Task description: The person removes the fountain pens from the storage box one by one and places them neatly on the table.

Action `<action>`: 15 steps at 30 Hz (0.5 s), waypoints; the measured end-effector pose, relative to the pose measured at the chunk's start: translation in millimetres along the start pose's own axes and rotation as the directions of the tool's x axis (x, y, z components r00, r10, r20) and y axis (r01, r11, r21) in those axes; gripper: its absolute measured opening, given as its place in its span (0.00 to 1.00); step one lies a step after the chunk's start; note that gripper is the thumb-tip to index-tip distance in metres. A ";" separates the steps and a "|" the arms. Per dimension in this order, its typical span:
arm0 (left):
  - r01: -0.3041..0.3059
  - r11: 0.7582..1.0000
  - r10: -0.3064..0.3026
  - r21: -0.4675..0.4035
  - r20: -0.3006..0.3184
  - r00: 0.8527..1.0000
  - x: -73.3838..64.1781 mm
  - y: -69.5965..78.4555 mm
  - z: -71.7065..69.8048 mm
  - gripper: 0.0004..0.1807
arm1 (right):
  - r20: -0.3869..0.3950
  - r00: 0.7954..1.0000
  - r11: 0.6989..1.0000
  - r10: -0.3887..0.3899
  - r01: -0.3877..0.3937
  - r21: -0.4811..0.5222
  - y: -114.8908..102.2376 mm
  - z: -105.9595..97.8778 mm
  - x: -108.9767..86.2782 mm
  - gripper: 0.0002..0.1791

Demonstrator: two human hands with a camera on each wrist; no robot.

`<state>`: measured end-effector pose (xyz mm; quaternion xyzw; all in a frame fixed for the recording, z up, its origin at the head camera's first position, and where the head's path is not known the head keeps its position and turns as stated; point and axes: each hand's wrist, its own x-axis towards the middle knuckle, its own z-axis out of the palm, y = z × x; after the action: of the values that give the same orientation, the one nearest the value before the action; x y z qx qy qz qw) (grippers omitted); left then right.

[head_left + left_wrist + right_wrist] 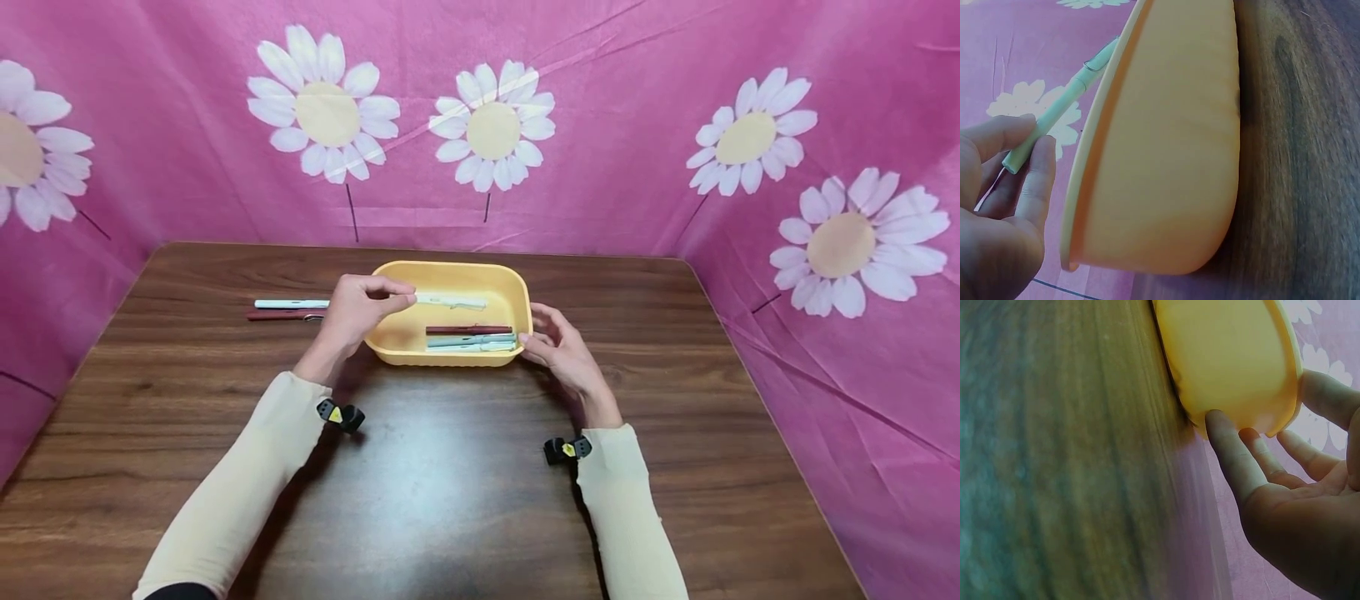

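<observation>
Between thumb and fingers, my left hand [358, 308] pinches one end of a white pen [453, 301]. That pen reaches over the rim of a yellow plastic tray [390, 348], its clip end toward the right. In the left wrist view the pen [1060, 107] slants up, with its far tip behind the tray wall [1166, 156]. My right hand [562, 348] holds the tray's right end, thumb at the rim and fingers around the outer wall [1229, 362]. Inside the tray lie a dark red pen [457, 330], a grey-blue pen [461, 340] and a white pen [450, 348], side by side.
Left of the tray, a pale blue pen [288, 304] and a dark red pen [277, 316] lie on the brown wooden table [420, 475], their right ends hidden by my left hand. A pink cloth [600, 150] with white flowers hangs behind the table and along its sides.
</observation>
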<state>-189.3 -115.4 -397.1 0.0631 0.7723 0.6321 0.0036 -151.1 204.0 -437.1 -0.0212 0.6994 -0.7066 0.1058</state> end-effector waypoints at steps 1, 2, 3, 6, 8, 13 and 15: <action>-0.001 1.000 0.001 -0.002 0.000 1.000 -0.9 -0.6 -0.7 0.10 | -0.002 1.000 1.000 0.001 -0.001 -0.001 0.4 -0.1 -0.6 0.34; -0.001 1.000 0.001 -0.011 -0.004 1.000 -1.8 -1.2 -1.3 0.10 | -0.003 1.000 1.000 0.003 -0.003 0.001 0.9 -0.1 -1.1 0.34; -0.005 1.000 0.005 -0.016 -0.008 1.000 -2.4 -1.9 -2.1 0.10 | -0.004 1.000 1.000 0.002 -0.002 0.002 1.1 -0.2 -1.4 0.34; -0.008 1.000 0.008 -0.028 -0.030 1.000 -3.5 -3.0 -5.0 0.11 | -0.001 1.000 1.000 0.000 0.000 0.005 1.4 -0.2 -1.2 0.34; -0.009 0.999 0.008 -0.041 -0.038 0.999 -3.6 -3.5 -7.0 0.11 | -0.002 1.000 1.000 -0.002 0.002 0.005 0.9 -0.4 -1.2 0.34; -0.011 0.998 0.008 -0.056 -0.047 0.999 -5.2 -3.8 -12.3 0.12 | -0.003 1.000 1.000 -0.004 0.004 0.009 -0.6 0.0 -1.0 0.34; -0.008 0.998 0.005 -0.057 -0.054 0.999 -6.4 -4.2 -14.7 0.12 | -0.002 1.000 1.000 -0.003 0.003 0.010 -0.6 0.4 -0.8 0.34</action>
<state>-184.5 -131.2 -398.7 0.0483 0.7536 0.6554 -0.0174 -150.3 203.7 -436.4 -0.0210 0.6961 -0.7101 0.1042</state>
